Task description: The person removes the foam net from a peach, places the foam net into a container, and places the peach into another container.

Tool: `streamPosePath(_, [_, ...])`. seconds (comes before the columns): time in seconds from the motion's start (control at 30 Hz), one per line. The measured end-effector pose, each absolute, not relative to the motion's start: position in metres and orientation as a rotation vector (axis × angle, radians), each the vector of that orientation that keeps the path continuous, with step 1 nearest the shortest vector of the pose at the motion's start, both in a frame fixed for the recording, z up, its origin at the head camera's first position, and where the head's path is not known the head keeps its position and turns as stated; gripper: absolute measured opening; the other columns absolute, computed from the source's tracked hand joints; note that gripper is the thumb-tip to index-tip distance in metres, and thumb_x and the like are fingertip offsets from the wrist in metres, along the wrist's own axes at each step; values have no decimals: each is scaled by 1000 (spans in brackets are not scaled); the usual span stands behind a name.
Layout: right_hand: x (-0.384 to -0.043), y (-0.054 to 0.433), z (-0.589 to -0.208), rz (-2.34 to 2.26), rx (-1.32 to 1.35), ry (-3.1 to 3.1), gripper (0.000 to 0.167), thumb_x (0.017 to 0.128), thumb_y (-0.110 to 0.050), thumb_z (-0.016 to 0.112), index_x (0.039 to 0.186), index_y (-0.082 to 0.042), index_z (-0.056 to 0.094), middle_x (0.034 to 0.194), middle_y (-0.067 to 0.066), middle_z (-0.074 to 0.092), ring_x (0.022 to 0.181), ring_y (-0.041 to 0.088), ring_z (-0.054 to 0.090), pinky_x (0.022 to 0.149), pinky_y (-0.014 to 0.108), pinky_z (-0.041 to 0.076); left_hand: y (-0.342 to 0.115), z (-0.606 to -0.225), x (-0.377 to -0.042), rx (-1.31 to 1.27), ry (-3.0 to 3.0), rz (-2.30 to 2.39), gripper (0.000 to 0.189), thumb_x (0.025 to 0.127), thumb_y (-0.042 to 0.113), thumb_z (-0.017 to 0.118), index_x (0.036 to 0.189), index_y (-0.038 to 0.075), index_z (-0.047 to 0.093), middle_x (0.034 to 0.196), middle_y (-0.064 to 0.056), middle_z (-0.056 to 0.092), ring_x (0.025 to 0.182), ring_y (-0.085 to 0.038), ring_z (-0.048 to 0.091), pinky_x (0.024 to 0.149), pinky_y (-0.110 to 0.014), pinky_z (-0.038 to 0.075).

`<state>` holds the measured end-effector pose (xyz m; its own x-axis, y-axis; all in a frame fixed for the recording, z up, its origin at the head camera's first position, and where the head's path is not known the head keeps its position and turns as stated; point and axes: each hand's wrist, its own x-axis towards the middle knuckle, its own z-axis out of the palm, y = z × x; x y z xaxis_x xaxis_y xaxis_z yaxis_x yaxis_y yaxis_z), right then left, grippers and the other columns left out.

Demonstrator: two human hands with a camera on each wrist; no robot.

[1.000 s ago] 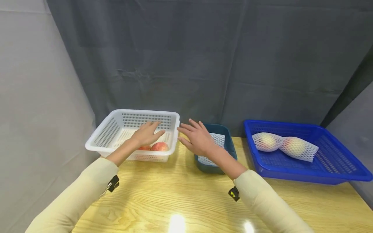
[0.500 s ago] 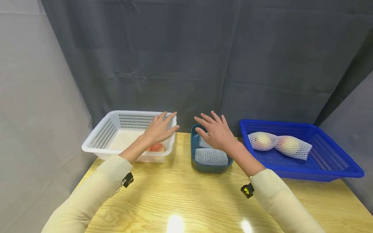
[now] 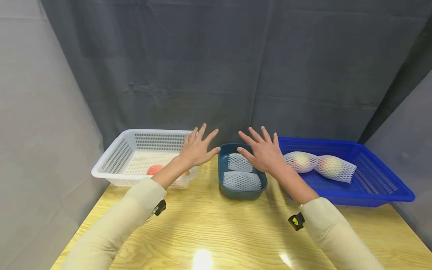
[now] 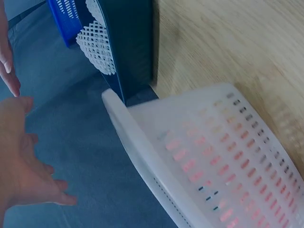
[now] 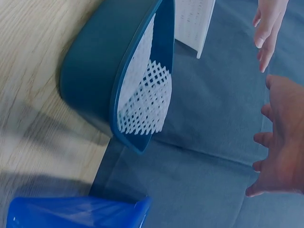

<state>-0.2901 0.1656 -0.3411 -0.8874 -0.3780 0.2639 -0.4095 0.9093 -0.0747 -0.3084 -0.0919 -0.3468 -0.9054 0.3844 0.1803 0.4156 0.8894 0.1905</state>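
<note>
A: What is the head view showing?

B: Left of the teal bin (image 3: 241,194) the left hand (image 3: 197,151) is hovering, right of it the right hand (image 3: 267,153); both are spreading their fingers wide and holding nothing. Two foam nets (image 3: 241,181) are lying inside the bin. The white basket (image 3: 125,181) is standing left of it, the blue basket (image 3: 357,201) right.

A: Left wrist?

B: The left hand is stretching its fingers, empty.

A: Right wrist?

B: The right hand is also spreading, empty; netting is showing inside the bin.
</note>
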Motion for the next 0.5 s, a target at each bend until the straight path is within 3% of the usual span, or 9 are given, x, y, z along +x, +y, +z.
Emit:
streamPosePath(0.2, [-289,179,-341,176,540,-2852,69,101,-62,41,160,-30,25,165,12,17,148,47,2,108,74,-3,-78,-350,-312,-617,-2938,-262,73,100,65,37,161,33,12,166,-13,-2,149,-44,1,113,-68,3])
streamPosePath(0.5, [-288,196,-347,159,501,-2889,69,101,-61,41,160,-30,23,165,13,15,148,47,-1,108,74,-5,-70,-350,-309,-625,-2949,-216,74,99,66,37,161,35,9,166,-12,-2,149,-43,0,114,-67,2])
